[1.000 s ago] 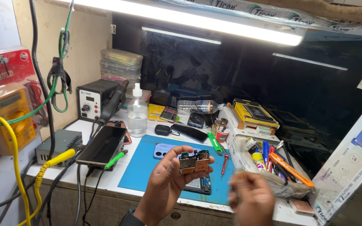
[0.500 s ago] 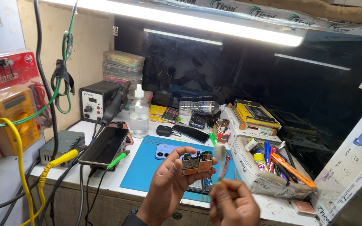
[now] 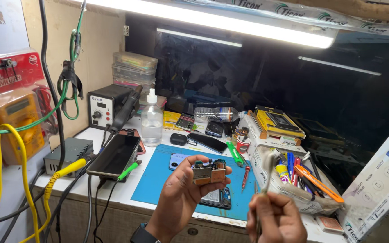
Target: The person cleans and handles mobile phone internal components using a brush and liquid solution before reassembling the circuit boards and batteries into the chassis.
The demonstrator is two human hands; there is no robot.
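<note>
Bright strip lighting is washing over a cluttered repair bench [image 3: 113,193], with a blue work mat [image 3: 158,177] lying at the centre of the frame. The left hand [image 3: 181,193] is holding a small circuit board [image 3: 209,171] up over the mat, its fingers [image 3: 212,182] closed around the board's edges and the component side facing the camera. At the lower right of the frame the right hand [image 3: 278,220] is pinching a thin brush-like tool [image 3: 266,168], fingers closed on its handle, the pale tip blurred and standing apart from the board to its right. An opened phone [image 3: 217,198] is lying on the mat just below the board; a clear liquid bottle [image 3: 151,119] is standing behind, left of centre.

To do this well, the left hand should be gripping by the edges only, keeping the board steady and tilted to the light, while the tool is coming in slowly with light strokes across the components, working over the mat so anything loosened is landing there.
</note>
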